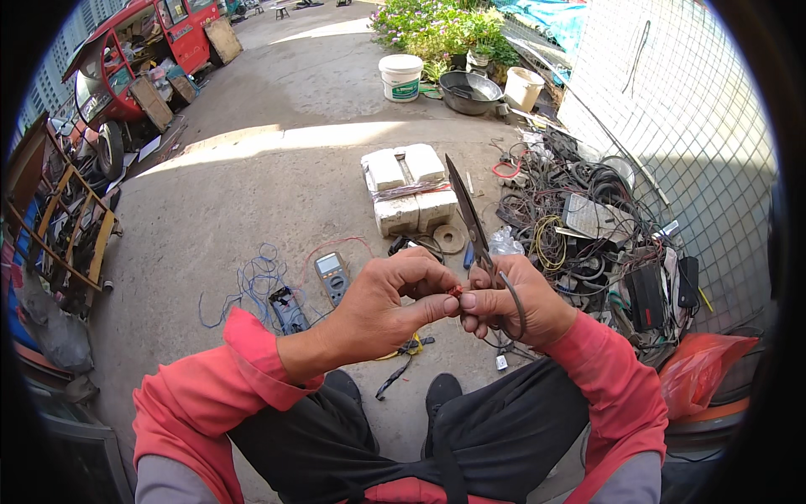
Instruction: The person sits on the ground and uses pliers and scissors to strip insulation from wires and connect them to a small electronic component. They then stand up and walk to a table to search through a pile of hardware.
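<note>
My left hand [386,298] pinches a small red piece [456,291], perhaps a wire end or fitting, between closed fingers. My right hand [529,307] holds large dark scissors [468,210], blades pointing upward, while its thumb and finger meet the same red piece. The scissors' curved handle crosses the right fingers. Below on the concrete lie a grey multimeter [334,277], another small electronic device [290,311] with blue wires, and short dark and yellow bits [407,353].
Tied white blocks [403,206] stand ahead. A pile of cables and parts [588,235] lies right beside a mesh fence [705,126]. A white bucket [400,80], black basin [470,94] and plants are farther back. A damaged red vehicle [185,46] and wooden debris [63,210] are left.
</note>
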Action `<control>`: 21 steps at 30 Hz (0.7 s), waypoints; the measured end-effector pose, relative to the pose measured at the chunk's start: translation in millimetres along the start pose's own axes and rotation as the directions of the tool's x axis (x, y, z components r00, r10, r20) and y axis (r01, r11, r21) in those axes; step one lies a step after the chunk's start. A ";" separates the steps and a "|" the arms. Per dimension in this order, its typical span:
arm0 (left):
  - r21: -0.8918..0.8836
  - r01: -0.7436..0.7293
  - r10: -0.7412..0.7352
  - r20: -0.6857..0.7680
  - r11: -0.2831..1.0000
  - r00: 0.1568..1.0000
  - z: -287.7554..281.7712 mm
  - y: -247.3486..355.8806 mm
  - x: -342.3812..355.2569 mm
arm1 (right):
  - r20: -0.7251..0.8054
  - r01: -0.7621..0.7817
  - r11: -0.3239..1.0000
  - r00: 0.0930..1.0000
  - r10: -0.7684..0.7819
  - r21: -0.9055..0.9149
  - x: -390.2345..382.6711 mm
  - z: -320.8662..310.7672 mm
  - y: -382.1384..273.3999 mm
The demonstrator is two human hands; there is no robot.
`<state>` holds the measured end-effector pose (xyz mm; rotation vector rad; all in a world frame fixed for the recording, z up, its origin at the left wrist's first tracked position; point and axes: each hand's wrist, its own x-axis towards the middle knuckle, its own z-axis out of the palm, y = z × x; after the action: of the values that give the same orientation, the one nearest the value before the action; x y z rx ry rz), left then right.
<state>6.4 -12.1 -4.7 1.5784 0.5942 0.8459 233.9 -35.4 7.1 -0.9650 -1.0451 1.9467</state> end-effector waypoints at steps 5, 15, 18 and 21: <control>-0.011 0.004 -0.004 0.004 1.000 1.000 -0.2 -1.9 0.2 | -0.002 0.011 1.000 1.000 -0.011 0.010 -0.4 1.0 0.6; 0.015 0.085 -0.086 0.042 0.996 0.995 -1.3 6.0 -0.4 | 0.015 0.012 1.000 1.000 -0.012 0.023 -0.7 -0.6 0.8; 0.027 0.085 -0.086 0.041 0.996 0.995 -1.2 6.1 -0.7 | 0.020 0.016 0.999 1.000 -0.017 0.036 -1.1 0.4 0.1; 0.027 0.085 -0.086 0.045 0.996 0.995 -1.2 7.1 -0.5 | 0.023 0.018 0.999 1.000 -0.019 0.033 -0.6 -0.3 0.3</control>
<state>4.5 -13.0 2.2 1.5795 0.6367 0.7391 234.3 -35.9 6.9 -0.9144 -1.0288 1.9582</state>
